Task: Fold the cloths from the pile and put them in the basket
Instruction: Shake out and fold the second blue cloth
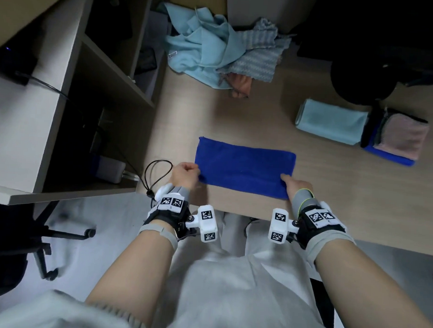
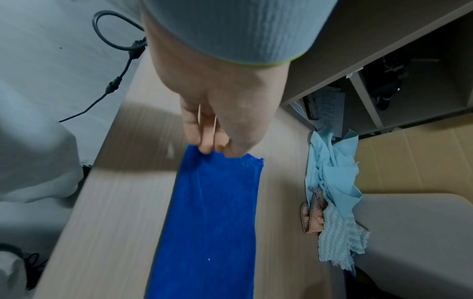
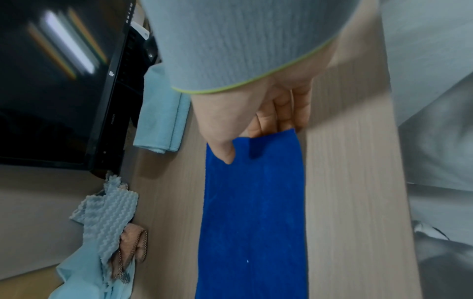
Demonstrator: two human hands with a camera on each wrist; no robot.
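A bright blue cloth (image 1: 245, 166) lies flat on the wooden desk as a folded rectangle. My left hand (image 1: 185, 173) pinches its near left corner, seen close up in the left wrist view as the blue cloth (image 2: 212, 222) pinched by my left hand (image 2: 217, 149). My right hand (image 1: 292, 183) grips the near right corner; there the thumb lies on top of the blue cloth (image 3: 253, 212) and the fingers of my right hand (image 3: 245, 141) go under it. A pile of unfolded cloths (image 1: 214, 48), light blue, striped and pink, sits at the back. A black basket (image 1: 393, 135) at the right holds folded cloths.
A folded light blue cloth (image 1: 332, 121) lies just left of the basket. Shelving (image 1: 90, 85) stands to the left, with a black cable loop (image 1: 156, 171) by the desk edge. A dark monitor (image 3: 58, 81) is at the right back. An office chair base (image 1: 48, 236) is on the floor.
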